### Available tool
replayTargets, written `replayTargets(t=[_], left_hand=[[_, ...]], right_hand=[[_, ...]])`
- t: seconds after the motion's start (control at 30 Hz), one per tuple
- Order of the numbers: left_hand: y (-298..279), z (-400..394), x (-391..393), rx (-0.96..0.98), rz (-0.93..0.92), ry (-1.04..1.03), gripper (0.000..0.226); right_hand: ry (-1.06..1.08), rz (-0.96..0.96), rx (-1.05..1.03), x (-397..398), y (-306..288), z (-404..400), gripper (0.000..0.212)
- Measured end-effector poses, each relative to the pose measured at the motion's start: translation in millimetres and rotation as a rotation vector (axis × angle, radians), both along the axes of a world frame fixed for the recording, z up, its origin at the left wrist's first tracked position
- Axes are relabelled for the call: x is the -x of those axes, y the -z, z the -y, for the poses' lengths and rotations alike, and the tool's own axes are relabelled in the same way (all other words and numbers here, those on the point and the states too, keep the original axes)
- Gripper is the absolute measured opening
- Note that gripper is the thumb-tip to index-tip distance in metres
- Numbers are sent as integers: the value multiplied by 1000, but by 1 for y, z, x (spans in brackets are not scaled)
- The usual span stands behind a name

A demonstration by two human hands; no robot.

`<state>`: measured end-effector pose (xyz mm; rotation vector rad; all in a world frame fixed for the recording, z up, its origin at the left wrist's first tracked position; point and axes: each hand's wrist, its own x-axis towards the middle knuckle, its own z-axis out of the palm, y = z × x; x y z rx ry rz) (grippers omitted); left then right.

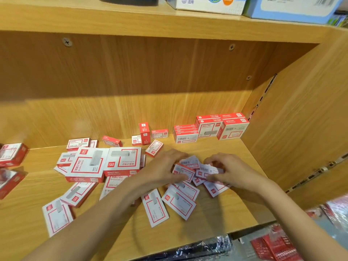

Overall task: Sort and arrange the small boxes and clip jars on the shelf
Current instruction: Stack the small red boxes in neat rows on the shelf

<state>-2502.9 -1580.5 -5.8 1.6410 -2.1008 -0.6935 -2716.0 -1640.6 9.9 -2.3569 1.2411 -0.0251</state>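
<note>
Both hands work mid-shelf (pixel 216 147) over a loose cluster of small boxes (pixel 190 171). The left hand (pixel 165 166) pinches one box; the right hand (pixel 226 169) closes on several more. Stacked boxes (pixel 211 127) stand sorted at the back right; the rest lie scattered left. Risk: gathering too many at once, so that a box slips free and falls off the front edge.

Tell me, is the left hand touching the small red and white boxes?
Touching. The head view shows the left hand with fingers on the small boxes.
</note>
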Motion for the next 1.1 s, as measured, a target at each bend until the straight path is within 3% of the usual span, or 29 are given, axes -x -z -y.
replayTargets(t=[0.2, 0.3, 0.37, 0.47, 0.67, 0.8, 0.93, 1.1], left_hand=[[-4, 1, 0, -11, 19, -131, 50], [-11, -1, -7, 38, 42, -214, 43], [-15, -3, -11, 44, 54, -246, 39], [-18, -6, -15, 22, 98, -238, 37], [-21, -13, -36, -87, 201, -22, 30], [-21, -12, -39, -142, 323, 62, 34], [-24, -7, -33, -78, 278, -8, 48], [-24, 1, -7, 130, 189, -124, 30]], right_hand=[[220, 133, 74, 13, -19, 9, 23], [86, 186, -200, 33, -37, 13, 20], [-86, 1, -288, 36, -40, 4, 17], [-218, -206, -136, 29, -21, -4, 27], [-110, -127, -87, 25, -2, -13, 35], [-164, -203, -50, 21, -2, -13, 55], [-229, -151, -114, 13, -11, -13, 67], [-268, -212, -109, -4, -17, -5, 62]])
